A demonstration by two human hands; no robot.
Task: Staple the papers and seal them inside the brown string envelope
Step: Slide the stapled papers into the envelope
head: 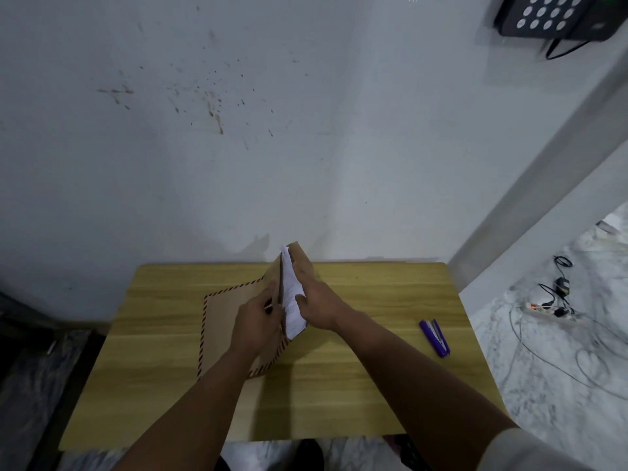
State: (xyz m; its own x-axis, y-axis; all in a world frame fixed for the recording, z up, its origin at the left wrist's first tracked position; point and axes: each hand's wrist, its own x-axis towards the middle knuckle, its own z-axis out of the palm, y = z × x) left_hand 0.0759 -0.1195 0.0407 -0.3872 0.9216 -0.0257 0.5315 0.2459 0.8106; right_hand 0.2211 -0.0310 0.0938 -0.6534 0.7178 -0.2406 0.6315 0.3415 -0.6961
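Head camera view, looking down at a light wooden table (339, 385) set against a stained white wall (238, 130). No brand, label or legible writing shows anywhere; the white papers (292, 300) carry faint printed lines too small and blurred to read. A brown envelope (231, 317) with a red and dark striped border lies on the table's far half, its open end raised toward the wall. The left hand (255, 321) pinches the near wall of the envelope mouth, fingers closed on the brown paper and holding it upright. The right hand (319, 307) grips the stack of papers together with the envelope's far wall, thumb against the white sheets, fingers wrapped behind. The papers stand on edge between the two hands, partly sunk into the envelope mouth, with their upper corner poking out above it. A purple stapler (435, 337) lies flat on the table well to the right, apart from both hands. On the pale floor further right, a power strip (547, 311) sits among tangled cables. A dark device with round white buttons (557, 15) hangs at the upper right.
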